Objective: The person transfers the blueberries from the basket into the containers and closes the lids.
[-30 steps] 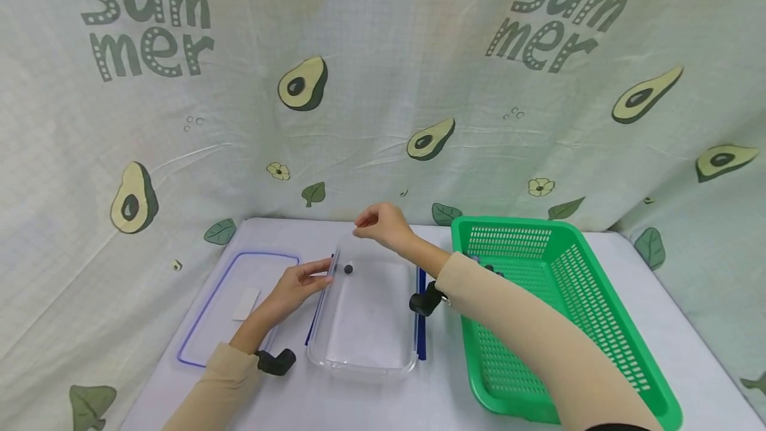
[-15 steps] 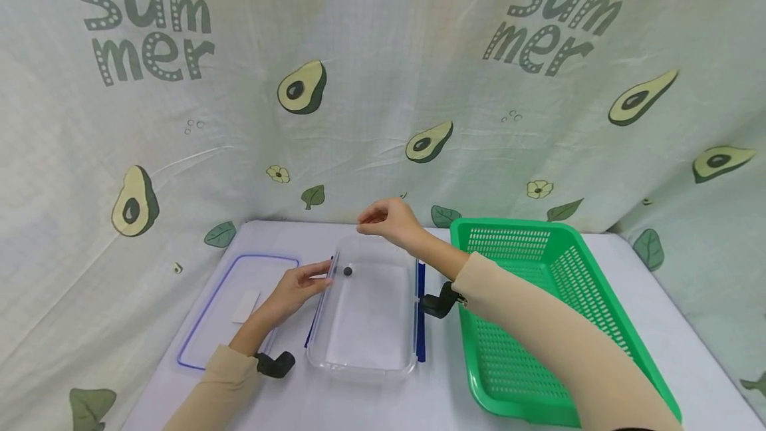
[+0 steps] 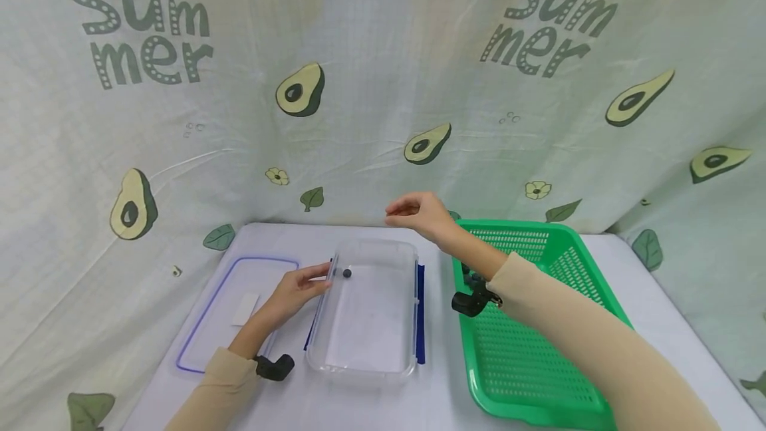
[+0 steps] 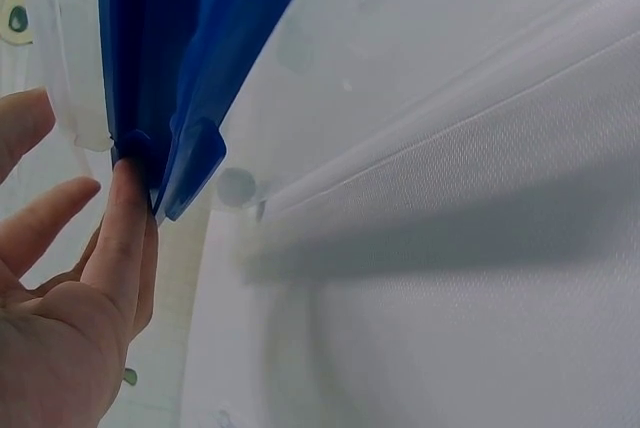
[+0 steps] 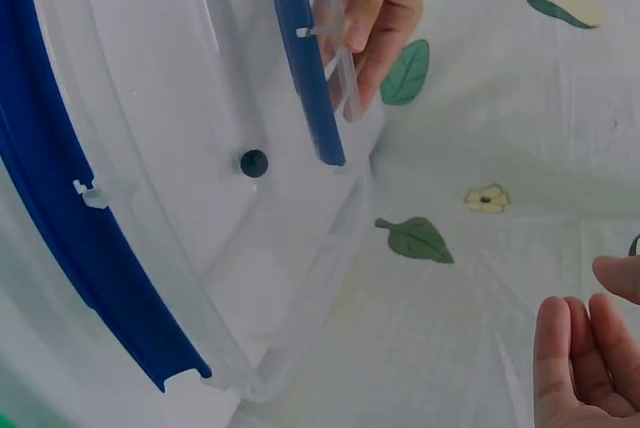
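Observation:
A clear plastic food container [image 3: 362, 373] stands lidless on the white table, its blue side latches [image 3: 421, 314] folded outward. One small dark round ball [image 3: 347, 273] lies inside, near the far left corner. My left hand [image 3: 294, 292] steadies the container's left side; in the left wrist view its straight fingers [image 4: 120, 248] touch the blue latch [image 4: 205, 98] there. Above and beyond the container's far right corner, my right hand [image 3: 421, 217] hangs in the air. Its fingers [image 5: 553, 353] are loosely bent in the right wrist view, the thumb apart and nothing between them.
To the right sits a green plastic basket [image 3: 473, 368], with small dark things [image 3: 471, 278] at its left side, partly hidden by the right wrist. A clear lid with a blue seal [image 3: 206, 311] lies at the left, a white rectangle [image 3: 245, 309] on it. A printed curtain [image 3: 359, 85] hangs behind.
My right hand has moved right and slightly up, from over the container's far edge toward the basket. The left hand, container and ball have stayed in place.

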Demonstrator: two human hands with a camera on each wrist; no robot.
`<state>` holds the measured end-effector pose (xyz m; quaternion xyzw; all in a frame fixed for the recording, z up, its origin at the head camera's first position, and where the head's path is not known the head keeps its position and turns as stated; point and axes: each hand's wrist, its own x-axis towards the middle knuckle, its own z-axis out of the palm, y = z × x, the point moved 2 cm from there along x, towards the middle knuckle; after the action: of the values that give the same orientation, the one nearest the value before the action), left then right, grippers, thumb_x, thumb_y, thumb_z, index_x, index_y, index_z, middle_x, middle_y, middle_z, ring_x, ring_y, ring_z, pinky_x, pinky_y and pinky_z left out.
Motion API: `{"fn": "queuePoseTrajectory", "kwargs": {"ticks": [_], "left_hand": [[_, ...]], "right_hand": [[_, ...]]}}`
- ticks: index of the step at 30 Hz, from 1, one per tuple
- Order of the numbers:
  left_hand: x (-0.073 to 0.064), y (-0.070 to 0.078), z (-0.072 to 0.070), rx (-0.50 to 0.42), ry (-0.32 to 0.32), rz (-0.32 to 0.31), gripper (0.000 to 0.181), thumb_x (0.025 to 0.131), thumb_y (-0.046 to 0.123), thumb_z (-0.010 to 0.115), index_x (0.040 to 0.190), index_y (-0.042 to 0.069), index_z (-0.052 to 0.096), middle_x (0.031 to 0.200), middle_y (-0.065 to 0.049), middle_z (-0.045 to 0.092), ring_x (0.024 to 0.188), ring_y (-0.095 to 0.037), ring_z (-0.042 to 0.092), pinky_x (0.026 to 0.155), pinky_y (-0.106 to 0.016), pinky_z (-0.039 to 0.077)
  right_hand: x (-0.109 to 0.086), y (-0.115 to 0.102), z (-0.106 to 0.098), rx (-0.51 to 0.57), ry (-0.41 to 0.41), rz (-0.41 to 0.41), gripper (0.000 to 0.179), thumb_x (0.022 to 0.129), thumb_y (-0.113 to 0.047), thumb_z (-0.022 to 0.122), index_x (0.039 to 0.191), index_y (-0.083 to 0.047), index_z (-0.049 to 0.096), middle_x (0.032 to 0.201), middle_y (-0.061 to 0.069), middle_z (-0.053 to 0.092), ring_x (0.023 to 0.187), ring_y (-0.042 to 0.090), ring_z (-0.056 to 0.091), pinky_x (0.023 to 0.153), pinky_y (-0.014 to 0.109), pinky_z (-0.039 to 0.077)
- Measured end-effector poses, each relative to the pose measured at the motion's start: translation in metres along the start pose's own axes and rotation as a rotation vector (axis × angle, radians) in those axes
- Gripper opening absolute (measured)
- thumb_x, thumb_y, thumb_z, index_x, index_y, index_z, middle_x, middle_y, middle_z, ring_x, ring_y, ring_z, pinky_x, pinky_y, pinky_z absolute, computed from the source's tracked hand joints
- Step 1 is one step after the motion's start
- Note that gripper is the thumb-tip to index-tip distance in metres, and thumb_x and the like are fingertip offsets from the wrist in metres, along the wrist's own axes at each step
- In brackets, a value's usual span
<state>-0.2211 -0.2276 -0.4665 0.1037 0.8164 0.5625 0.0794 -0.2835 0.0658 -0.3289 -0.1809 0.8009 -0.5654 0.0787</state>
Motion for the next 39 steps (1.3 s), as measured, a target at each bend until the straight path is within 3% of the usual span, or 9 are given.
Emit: {"fn": "queuePoseTrajectory", "kwargs": {"ticks": [15, 26, 39], "left_hand": [[-0.001, -0.003, -0.004, 0.009, 0.019, -0.047, 0.059, 0.094, 0.030, 0.071, 0.143, 0.004, 0.053, 0.146, -0.017, 0.051, 0.124, -0.031, 0.057, 0.101, -0.037, 0.048], [-0.001, -0.001, -0.001, -0.032, -0.015, -0.012, 0.056, 0.096, 0.022, 0.069, 0.144, -0.002, 0.049, 0.146, -0.022, 0.048, 0.124, -0.034, 0.056, 0.101, -0.035, 0.049], [0.003, -0.003, -0.002, 0.019, 0.003, -0.036, 0.057, 0.096, 0.027, 0.070, 0.144, 0.002, 0.051, 0.146, -0.019, 0.050, 0.124, -0.032, 0.057, 0.101, -0.036, 0.048]], "right_hand": [[-0.015, 0.023, -0.062, 0.053, 0.113, 0.037, 0.031, 0.089, -0.011, 0.076, 0.114, 0.005, 0.068, 0.104, 0.009, 0.073, 0.093, 0.015, 0.067, 0.081, 0.025, 0.055], [-0.037, 0.049, -0.100, 0.014, 0.185, 0.067, 0.039, 0.091, -0.018, 0.075, 0.118, 0.008, 0.065, 0.104, 0.002, 0.072, 0.094, 0.009, 0.066, 0.083, 0.022, 0.055], [-0.065, 0.084, -0.123, -0.060, 0.207, 0.103, 0.042, 0.093, -0.019, 0.074, 0.119, 0.011, 0.063, 0.110, 0.012, 0.071, 0.091, 0.004, 0.065, 0.081, 0.020, 0.054]]}}
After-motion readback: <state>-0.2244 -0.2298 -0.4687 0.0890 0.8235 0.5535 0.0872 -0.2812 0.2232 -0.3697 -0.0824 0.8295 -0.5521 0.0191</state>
